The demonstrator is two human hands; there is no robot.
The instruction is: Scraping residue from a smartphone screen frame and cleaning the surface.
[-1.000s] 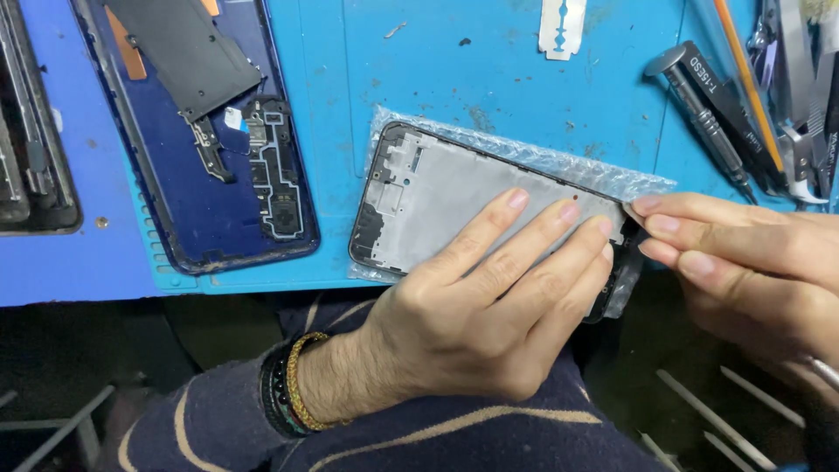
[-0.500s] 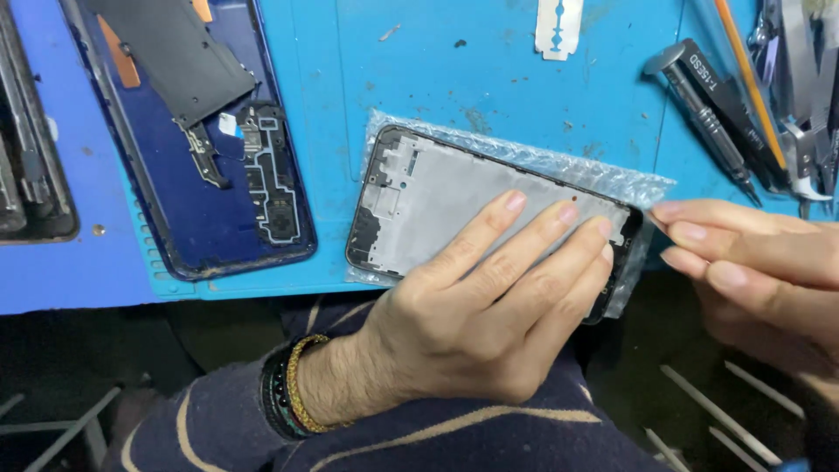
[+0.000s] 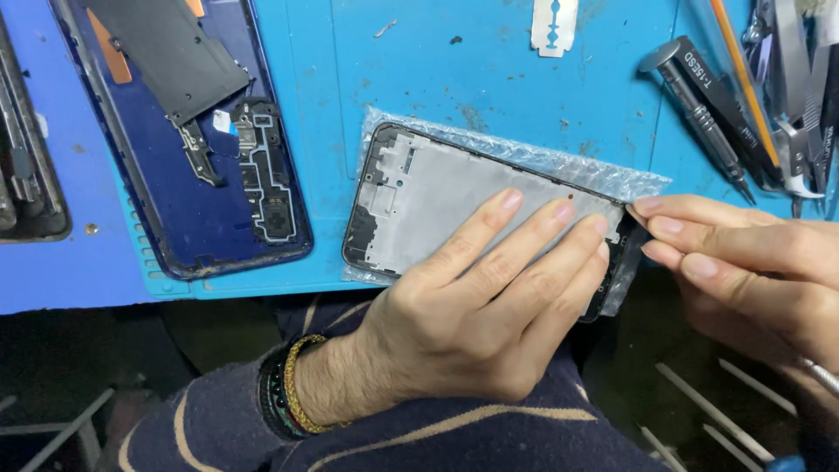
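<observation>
Head: hands (image 3: 489,306) pin grey frame (image 3: 437,205).

A phone repair workbench: a blue rubber work mat (image 3: 489,79) covered the desk, with an opened dark-blue phone back shell (image 3: 188,140), a loose steel razor blade (image 3: 554,24), a black precision screwdriver (image 3: 699,109) and metal tweezers (image 3: 800,96) lying beyond the hands.

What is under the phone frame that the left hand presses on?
A sheet of clear bubble wrap lies under the phone frame, on the blue mat. The left hand hides the frame's near edge.
</observation>
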